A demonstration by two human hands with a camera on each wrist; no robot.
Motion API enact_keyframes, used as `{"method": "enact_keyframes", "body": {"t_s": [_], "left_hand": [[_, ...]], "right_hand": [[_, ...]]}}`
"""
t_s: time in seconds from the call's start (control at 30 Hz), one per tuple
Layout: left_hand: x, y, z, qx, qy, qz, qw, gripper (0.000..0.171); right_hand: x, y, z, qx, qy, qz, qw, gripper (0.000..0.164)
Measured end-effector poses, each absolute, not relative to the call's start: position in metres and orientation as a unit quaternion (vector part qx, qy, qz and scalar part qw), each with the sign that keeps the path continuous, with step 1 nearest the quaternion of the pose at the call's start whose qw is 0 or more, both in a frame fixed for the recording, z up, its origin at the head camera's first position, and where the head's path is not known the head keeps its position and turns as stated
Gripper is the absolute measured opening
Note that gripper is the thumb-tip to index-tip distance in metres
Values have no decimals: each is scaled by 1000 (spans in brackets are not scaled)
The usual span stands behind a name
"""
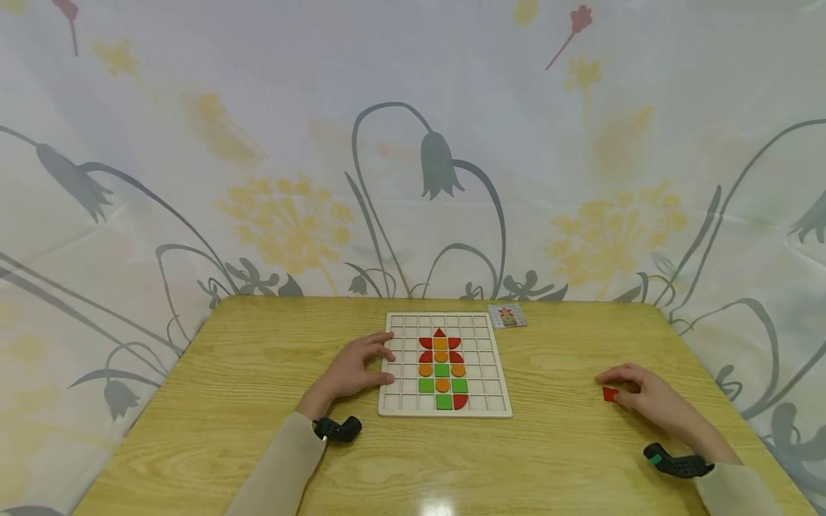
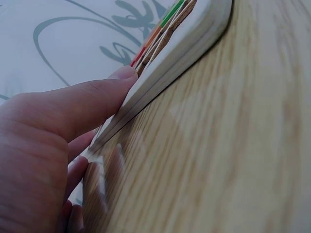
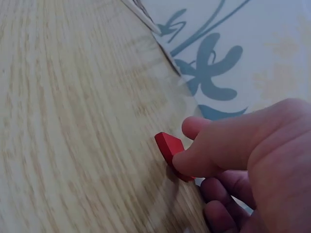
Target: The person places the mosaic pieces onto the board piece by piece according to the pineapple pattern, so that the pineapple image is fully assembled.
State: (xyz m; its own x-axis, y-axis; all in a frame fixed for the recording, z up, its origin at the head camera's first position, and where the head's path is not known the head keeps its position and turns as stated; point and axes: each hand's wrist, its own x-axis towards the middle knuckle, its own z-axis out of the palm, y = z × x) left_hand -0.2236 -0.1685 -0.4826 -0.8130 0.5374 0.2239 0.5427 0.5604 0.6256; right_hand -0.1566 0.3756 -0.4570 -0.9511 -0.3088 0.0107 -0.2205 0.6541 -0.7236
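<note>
My left hand (image 1: 353, 364) rests against the left edge of a white grid board (image 1: 403, 405), its fingers spread apart and the thumb touching the side. In the left wrist view the thumb (image 2: 97, 99) lies against the board's edge (image 2: 160, 77). Red, orange and green tiles form a figure in the board's middle columns; a red quarter-round tile (image 1: 460, 401) sits at its lower right. Well to the right of the board, my right hand (image 1: 652, 401) pinches a small red tile (image 3: 169, 148) between thumb and fingers, just over the table. Fingers partly cover that tile, hiding its full outline.
A small picture card (image 1: 507, 315) with a similar figure lies by the board's upper right corner. The wooden table (image 1: 548, 459) reaches back to a flower-printed cloth (image 1: 413, 236). Dark devices are strapped to both wrists.
</note>
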Motion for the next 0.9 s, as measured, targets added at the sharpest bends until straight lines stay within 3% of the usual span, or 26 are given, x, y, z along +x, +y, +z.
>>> {"method": "enact_keyframes", "body": {"t_s": [0.47, 0.9], "left_hand": [[-223, -168, -481, -304, -884, -354, 4, 24], [-224, -167, -482, -301, -886, -352, -1, 25]], "right_hand": [[-159, 371, -458, -120, 911, -389, 66, 30], [-157, 358, -454, -93, 919, -381, 42, 20]]}}
